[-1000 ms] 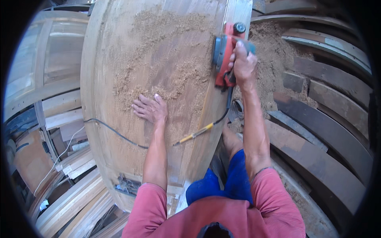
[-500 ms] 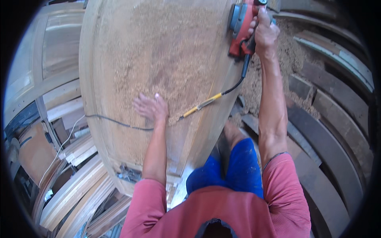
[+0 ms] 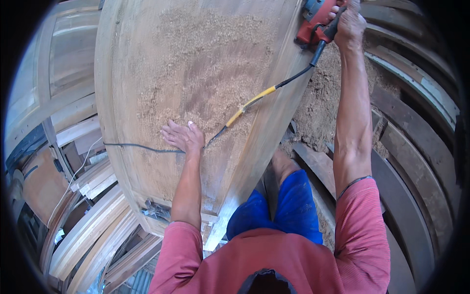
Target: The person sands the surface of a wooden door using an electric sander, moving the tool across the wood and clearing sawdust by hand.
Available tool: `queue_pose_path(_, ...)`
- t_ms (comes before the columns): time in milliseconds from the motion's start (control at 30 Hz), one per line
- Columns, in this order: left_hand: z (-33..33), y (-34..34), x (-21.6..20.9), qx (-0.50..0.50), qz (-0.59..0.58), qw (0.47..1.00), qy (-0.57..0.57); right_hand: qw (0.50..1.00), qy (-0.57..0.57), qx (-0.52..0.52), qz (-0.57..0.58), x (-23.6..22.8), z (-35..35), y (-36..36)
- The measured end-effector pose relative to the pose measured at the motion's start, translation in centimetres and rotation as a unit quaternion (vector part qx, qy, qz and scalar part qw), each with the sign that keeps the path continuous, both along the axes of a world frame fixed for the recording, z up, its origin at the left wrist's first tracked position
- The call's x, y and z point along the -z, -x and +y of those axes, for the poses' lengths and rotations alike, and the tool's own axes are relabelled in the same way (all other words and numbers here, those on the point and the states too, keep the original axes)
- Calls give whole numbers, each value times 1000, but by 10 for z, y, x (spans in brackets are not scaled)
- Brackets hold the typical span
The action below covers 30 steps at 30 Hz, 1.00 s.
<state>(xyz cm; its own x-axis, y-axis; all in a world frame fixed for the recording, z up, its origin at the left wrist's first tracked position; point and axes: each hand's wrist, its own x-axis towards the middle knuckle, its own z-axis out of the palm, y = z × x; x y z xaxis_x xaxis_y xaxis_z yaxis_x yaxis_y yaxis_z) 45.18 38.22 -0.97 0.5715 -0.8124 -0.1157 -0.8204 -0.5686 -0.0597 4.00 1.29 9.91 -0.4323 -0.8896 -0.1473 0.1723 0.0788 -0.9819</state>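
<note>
A broad wooden door (image 3: 267,127) lies before me, strewn with pale wood shavings (image 3: 220,32). My left hand (image 3: 184,137) rests palm down on it, fingers stretched out, with the dark power cord passing beside and beneath it. At the far right, my right hand (image 3: 350,25) is closed round the handle of a red electric planer (image 3: 312,23) at the door's right edge. The planer's front is cut off by the top of the picture. Its cord (image 3: 252,101), wrapped in yellow over one stretch, runs back across the door toward my left hand.
Stacked boards (image 3: 95,235) lie to the left, below a panelled door (image 3: 73,59). Dark planks (image 3: 416,157) line the right side, beside a heap of shavings (image 3: 320,108) on the ground. Small metal pieces (image 3: 156,210) sit at the door's near left corner.
My right hand and the planer have moved farther away and to the right, drawing the yellow-wrapped cord along. My left hand stays flat on the door, nearly in the same place.
</note>
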Motion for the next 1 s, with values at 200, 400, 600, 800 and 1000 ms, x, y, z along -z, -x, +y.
queue_pose_path(200, -4, 12, -6, 3, 13, 1000, 4, 995, -61, -49, -68, -15, 110, 18)
queue_pose_path(400, -1, 6, -10, 4, 12, 999, 43, 993, -105, -60, -2, -58, 283, -19)
queue_pose_path(600, 62, -46, -47, 121, 127, 982, 71, 986, -137, -94, 30, -101, 461, -60)
queue_pose_path(800, 335, -55, -94, 128, 98, 966, 201, 979, -159, -114, 52, -92, 582, -96)
queue_pose_path(1000, 645, -20, -83, 201, 237, 943, -122, 964, -181, -188, 50, -65, 653, -168)
